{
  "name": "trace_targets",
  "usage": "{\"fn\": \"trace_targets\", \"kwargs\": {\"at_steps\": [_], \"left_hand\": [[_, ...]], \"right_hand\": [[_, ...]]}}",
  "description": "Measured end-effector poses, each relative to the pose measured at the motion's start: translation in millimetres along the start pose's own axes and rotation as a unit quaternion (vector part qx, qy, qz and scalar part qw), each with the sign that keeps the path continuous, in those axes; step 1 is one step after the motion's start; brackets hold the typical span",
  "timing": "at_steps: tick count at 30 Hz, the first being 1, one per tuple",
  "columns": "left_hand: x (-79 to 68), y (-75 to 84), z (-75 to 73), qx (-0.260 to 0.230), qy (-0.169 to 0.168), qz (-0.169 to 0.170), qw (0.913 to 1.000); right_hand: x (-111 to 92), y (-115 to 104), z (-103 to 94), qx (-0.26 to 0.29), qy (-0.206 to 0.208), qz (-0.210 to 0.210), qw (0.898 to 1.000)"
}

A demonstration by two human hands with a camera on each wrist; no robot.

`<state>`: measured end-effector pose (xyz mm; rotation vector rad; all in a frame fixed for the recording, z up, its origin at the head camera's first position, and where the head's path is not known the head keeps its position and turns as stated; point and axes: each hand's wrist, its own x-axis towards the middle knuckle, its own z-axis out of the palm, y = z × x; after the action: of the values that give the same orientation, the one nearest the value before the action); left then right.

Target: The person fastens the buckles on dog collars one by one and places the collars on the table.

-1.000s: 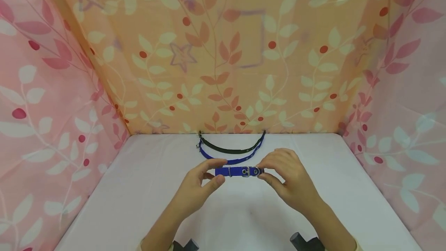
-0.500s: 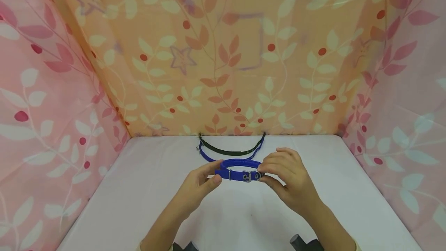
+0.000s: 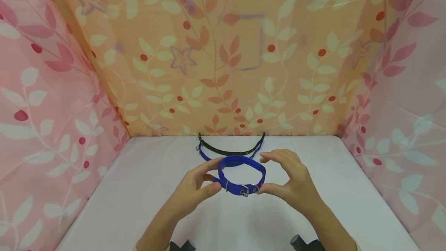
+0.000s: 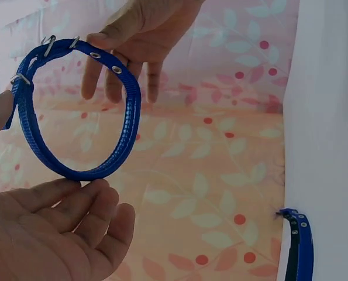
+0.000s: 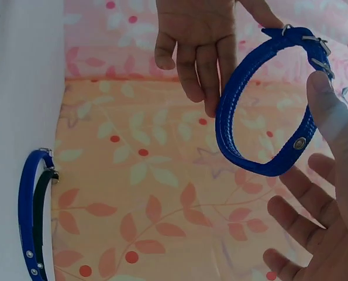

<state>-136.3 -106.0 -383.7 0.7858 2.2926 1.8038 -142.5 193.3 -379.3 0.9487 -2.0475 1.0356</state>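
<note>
A blue collar (image 3: 239, 190), buckled into a loop with a metal buckle, a D-ring and eyelets, is held up above the table. My left hand (image 3: 196, 187) grips its left side, thumb at the strap's tail end and fingertips on the far side of the loop. On the other side, my right hand (image 3: 292, 179) has its thumb at the collar near the buckle, and its fingers are spread away from the band. In the right wrist view, the right hand's thumb (image 5: 323, 96) lies against the collar (image 5: 226, 123) beside the metal ring, with the other fingers loose below.
At the back of the white table (image 3: 132, 189) lie a dark green collar (image 3: 226, 152) and another blue collar (image 3: 205, 156), laid out in curves. Patterned cloth walls, an orange one (image 3: 244, 88) behind and pink ones at the sides, enclose the table.
The collar has tilted from edge-on so that its round opening faces the head camera. The right hand's fingers have lifted off the band and spread, while the left hand keeps its grip.
</note>
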Motion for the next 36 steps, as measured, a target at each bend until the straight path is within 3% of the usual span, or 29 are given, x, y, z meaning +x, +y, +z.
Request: {"fn": "trace_targets", "kwargs": {"at_steps": [6, 10, 18, 25, 30, 36], "left_hand": [[-1.5, 2.5, -1.6, 0.024, 0.017, 0.042, 0.9987], [-0.9, 1.3, -2.6, 0.032, 0.017, 0.060, 0.9976], [-0.5, 0.3, -5.9, 0.051, 0.030, 0.085, 0.9946], [2.3, -0.5, -10.0, 0.089, 0.047, 0.100, 0.9899], [3.0, -6.2, -16.0, 0.103, 0.052, 0.093, 0.9890], [1.4, -24.4, -38.2, 0.112, 0.049, 0.063, 0.9905]], "right_hand": [[-3, -5, 0.1, -0.015, -0.047, 0.137, 0.989], [-2, -6, 1.2, -0.006, -0.081, 0.193, 0.978], [-3, -6, 4.1, 0.039, -0.098, 0.205, 0.973], [-2, -6, 6.8, 0.058, -0.083, 0.215, 0.971], [-3, -4, 15.5, 0.066, -0.076, 0.235, 0.967], [-4, -3, 43.4, 0.083, -0.079, 0.247, 0.962]]}}
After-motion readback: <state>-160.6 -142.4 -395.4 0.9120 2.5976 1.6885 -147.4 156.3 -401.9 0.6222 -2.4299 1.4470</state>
